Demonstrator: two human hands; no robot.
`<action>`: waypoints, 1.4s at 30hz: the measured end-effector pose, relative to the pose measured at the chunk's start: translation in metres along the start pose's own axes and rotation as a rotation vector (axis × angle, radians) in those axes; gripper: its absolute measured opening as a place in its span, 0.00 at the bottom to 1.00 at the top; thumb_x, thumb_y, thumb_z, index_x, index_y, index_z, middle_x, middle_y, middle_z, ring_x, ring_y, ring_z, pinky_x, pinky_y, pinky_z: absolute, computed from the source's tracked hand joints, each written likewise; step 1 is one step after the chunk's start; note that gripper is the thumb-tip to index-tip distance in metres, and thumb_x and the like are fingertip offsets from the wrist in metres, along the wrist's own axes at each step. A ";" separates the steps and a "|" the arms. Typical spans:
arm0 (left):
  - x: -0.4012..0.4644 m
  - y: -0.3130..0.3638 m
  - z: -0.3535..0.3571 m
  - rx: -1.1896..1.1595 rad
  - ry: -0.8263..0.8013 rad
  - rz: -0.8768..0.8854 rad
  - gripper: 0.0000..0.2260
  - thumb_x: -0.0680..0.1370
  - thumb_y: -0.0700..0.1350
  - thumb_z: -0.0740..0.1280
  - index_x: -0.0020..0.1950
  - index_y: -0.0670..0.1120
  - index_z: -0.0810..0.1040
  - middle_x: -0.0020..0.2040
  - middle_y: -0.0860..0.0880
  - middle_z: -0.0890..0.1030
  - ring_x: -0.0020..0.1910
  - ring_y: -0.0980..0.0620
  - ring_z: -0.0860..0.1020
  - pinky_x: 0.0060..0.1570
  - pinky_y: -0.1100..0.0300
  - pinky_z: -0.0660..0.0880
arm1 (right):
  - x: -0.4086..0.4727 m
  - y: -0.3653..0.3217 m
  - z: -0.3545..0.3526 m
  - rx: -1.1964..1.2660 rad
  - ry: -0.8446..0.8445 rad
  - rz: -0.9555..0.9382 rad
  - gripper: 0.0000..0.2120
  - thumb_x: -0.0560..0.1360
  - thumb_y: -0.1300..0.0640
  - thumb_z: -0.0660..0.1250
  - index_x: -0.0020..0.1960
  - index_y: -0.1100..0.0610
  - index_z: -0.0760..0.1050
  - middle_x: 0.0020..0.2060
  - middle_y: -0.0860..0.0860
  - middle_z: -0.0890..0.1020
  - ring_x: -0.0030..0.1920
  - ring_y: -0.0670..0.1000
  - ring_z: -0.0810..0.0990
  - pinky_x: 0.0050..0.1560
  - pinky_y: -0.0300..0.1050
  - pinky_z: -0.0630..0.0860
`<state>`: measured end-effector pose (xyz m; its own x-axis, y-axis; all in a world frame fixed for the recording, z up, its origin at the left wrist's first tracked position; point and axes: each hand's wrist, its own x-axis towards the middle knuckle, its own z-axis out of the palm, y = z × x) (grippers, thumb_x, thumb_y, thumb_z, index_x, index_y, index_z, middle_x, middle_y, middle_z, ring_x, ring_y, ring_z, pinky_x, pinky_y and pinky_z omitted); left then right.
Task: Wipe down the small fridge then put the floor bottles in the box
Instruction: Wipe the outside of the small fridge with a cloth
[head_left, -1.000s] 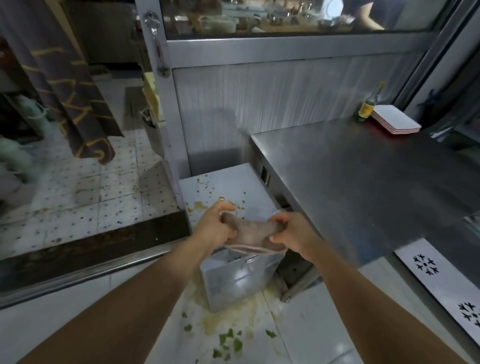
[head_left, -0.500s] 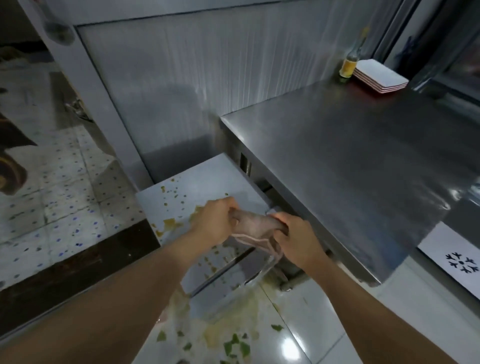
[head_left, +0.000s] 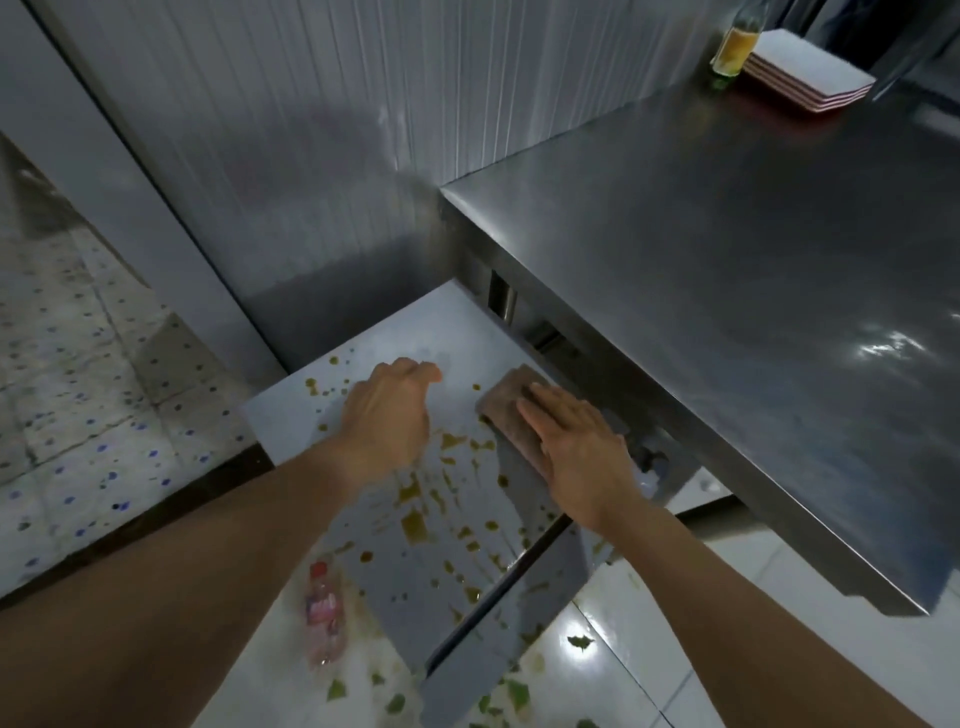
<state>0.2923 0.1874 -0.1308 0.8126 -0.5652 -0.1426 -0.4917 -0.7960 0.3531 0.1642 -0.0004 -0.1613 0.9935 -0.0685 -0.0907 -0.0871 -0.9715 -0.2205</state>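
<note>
Head view showed the right hand (head_left: 576, 441) with its fingers (head_left: 540, 415) laid out straight and flat on a brownish cloth (head_left: 506, 410), pressing it to the top of the small fridge (head_left: 457, 525) near the far right corner, just beside the edge of the steel counter (head_left: 727, 291). The left hand (head_left: 387, 410) hovered or rested over the fridge top to the left, fingers loosely curled and holding nothing. To wipe well, it seemed best to keep the palm flat and the cloth spread, drag in overlapping passes from the far edge toward the near one, and gather the mess rather than smear it. The fridge was a low grey box on the white floor, tucked beside the counter; its top was spattered with yellow-green blobs (head_left: 413, 525) and streaks, thickest in the middle and toward the near edge, so wiping had barely begun. A bottle (head_left: 322, 608) with a red cap and pink label lay on the floor against the fridge's left side, with green leaf scraps (head_left: 395, 702) scattered nearby. No box was in view.
</note>
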 end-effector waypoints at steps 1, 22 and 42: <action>0.004 -0.003 0.002 0.013 0.010 -0.002 0.23 0.75 0.37 0.64 0.69 0.48 0.69 0.66 0.45 0.72 0.63 0.45 0.70 0.61 0.48 0.69 | 0.004 0.003 0.003 -0.043 -0.080 -0.062 0.33 0.78 0.58 0.59 0.78 0.49 0.47 0.78 0.50 0.49 0.77 0.53 0.49 0.76 0.54 0.46; 0.068 -0.056 0.024 0.181 0.046 -0.027 0.23 0.74 0.46 0.64 0.67 0.60 0.66 0.70 0.52 0.62 0.67 0.45 0.61 0.69 0.41 0.53 | 0.181 -0.012 0.028 0.021 0.064 0.055 0.34 0.77 0.58 0.59 0.78 0.51 0.46 0.77 0.49 0.49 0.76 0.54 0.50 0.72 0.58 0.61; 0.071 -0.080 0.010 0.118 0.048 -0.161 0.25 0.71 0.55 0.67 0.65 0.50 0.67 0.63 0.49 0.71 0.64 0.46 0.65 0.65 0.44 0.59 | 0.244 -0.021 0.026 0.069 0.113 -0.095 0.21 0.76 0.62 0.59 0.69 0.54 0.68 0.70 0.53 0.68 0.69 0.57 0.64 0.70 0.54 0.64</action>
<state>0.3864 0.2090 -0.1790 0.8961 -0.4201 -0.1433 -0.3854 -0.8966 0.2183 0.4064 0.0097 -0.2044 0.9991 -0.0061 0.0424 0.0064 -0.9571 -0.2897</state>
